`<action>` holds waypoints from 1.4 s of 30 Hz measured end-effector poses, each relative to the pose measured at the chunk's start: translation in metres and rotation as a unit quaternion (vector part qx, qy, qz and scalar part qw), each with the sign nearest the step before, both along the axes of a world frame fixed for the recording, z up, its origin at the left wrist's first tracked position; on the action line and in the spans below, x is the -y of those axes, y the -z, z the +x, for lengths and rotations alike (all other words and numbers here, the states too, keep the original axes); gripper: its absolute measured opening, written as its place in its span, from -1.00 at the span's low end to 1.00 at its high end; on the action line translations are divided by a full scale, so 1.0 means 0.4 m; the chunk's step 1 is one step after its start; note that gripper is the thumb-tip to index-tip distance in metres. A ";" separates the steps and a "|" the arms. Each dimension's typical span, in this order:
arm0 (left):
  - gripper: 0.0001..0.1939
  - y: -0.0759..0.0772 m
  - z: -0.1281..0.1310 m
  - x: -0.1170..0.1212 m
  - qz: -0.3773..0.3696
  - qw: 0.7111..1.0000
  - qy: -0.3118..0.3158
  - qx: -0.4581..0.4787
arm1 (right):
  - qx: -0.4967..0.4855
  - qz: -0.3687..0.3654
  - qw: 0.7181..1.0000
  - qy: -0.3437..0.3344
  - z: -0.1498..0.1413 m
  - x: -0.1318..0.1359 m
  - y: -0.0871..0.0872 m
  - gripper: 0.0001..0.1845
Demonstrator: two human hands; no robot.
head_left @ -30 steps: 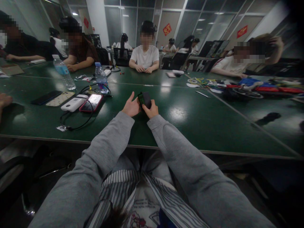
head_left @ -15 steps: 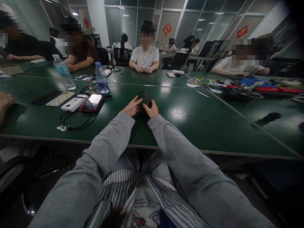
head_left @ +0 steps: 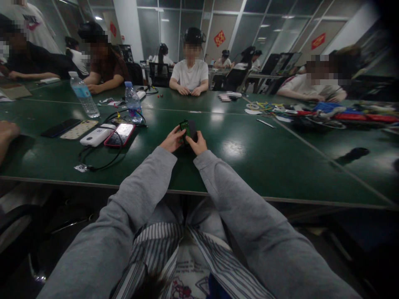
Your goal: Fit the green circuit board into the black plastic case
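Over the table, in the middle of the head view, I hold a small dark case with a green board [head_left: 184, 124] on its inner face; it looks like a circuit board in a black frame. A plain dark grey panel [head_left: 192, 127] stands right beside the board, and I cannot tell if the two are joined. My left hand [head_left: 171, 140] grips the left edge, fingers closed on the frame. My right hand [head_left: 198, 144] is closed round the right and near side, its thumb pressed against the board's lower part. The undersides are hidden.
Left on the green table [head_left: 149, 162] lie a white power bank [head_left: 98, 135], a red-edged phone [head_left: 121, 135], cables and two bottles, including a clear one [head_left: 84, 95]. A pen [head_left: 266, 123] and a tangled pile [head_left: 330, 116] lie right. Other people sit around.
The case has shifted slightly to the left and tilted a little in my hands. At the far left, a standing person in a white shirt has come further into view.
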State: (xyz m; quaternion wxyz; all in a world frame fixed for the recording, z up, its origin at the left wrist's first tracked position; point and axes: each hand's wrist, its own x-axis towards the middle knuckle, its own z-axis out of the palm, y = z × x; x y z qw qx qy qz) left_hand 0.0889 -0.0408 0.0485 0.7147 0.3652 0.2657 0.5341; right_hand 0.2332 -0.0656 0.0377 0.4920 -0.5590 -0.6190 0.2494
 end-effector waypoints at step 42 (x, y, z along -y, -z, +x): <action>-0.27 -0.014 0.013 0.008 -0.113 0.990 0.016 0.079 | 0.311 0.120 0.943 -0.015 -0.032 0.018 0.013 -0.32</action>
